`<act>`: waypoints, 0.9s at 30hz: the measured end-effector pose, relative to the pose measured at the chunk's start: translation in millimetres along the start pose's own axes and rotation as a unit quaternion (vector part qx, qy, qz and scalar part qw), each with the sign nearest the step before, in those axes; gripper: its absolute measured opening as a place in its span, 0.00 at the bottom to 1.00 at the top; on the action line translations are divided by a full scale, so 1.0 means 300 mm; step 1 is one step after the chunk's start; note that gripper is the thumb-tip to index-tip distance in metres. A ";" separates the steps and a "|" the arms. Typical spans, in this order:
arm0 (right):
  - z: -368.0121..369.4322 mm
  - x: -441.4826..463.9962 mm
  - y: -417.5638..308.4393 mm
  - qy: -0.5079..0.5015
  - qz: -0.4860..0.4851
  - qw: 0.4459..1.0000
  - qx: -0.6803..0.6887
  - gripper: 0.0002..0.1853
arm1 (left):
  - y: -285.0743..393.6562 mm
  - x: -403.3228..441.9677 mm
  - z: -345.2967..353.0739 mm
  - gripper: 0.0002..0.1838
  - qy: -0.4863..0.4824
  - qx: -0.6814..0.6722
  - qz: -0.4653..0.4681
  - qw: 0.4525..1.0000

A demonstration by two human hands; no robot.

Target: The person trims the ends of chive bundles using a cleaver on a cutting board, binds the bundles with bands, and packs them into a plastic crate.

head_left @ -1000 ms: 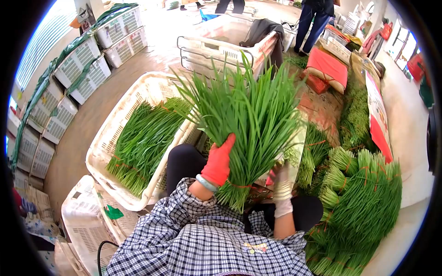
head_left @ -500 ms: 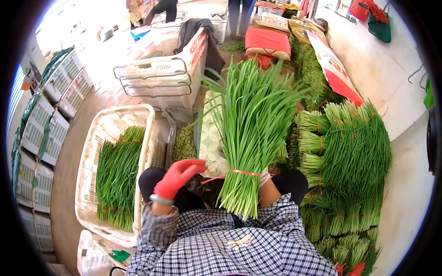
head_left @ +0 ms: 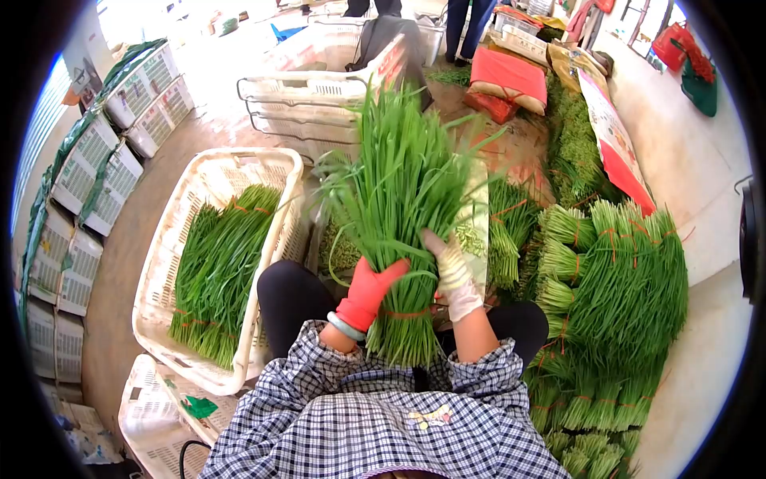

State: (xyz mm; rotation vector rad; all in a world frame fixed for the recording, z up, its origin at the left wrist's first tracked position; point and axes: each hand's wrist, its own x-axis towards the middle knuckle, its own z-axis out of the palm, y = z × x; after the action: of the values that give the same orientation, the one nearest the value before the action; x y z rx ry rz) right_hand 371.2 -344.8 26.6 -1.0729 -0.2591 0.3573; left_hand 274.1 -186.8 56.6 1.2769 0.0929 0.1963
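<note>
A big bunch of garlic chives (head_left: pixel 403 191) stands upright before me, its leaves pointing away and its pale cut ends toward my lap. An orange band (head_left: pixel 405 314) circles it near the cut ends. On the bunch's left side my left hand (head_left: pixel 371 295), in a red glove, is closed around the leaves just above the band. My right hand (head_left: pixel 453 275), in a cream-white glove, grips the right side slightly higher up. Some fingers of both hands are hidden by the leaves, and the leaf tips are blurred.
On my left a white plastic crate (head_left: pixel 148 319) holds banded chives. Tied bundles (head_left: pixel 618 279) are piled high on my right, beside the wall. Stacked white crates (head_left: pixel 307 88) stand ahead, near a red-covered cushion (head_left: pixel 507 80). A person's legs (head_left: pixel 467 28) show at the back.
My left hand has moved right from beside the bunch and closed on it. My right hand has come out from behind to its right side. The whole view has shifted.
</note>
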 end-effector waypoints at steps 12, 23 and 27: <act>0.159 -0.098 -0.191 0.136 -0.061 0.982 0.119 0.13 | -0.001 -0.025 -0.080 0.29 0.067 -0.232 -0.074 0.968; -0.140 -0.001 -0.338 0.353 -0.139 0.925 -0.032 0.30 | 0.014 -0.071 -0.110 0.28 0.018 -0.172 -0.072 0.982; -0.017 0.012 -0.648 0.233 -0.331 0.871 -0.279 0.16 | 0.019 -0.085 -0.110 0.29 -0.009 -0.195 -0.071 0.978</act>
State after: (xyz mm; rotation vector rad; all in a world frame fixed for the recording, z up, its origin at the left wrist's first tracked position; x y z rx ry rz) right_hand 407.3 -430.8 197.1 -1.5168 -0.2840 -0.6354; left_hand 242.8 -159.3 51.7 0.8757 0.1224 0.0746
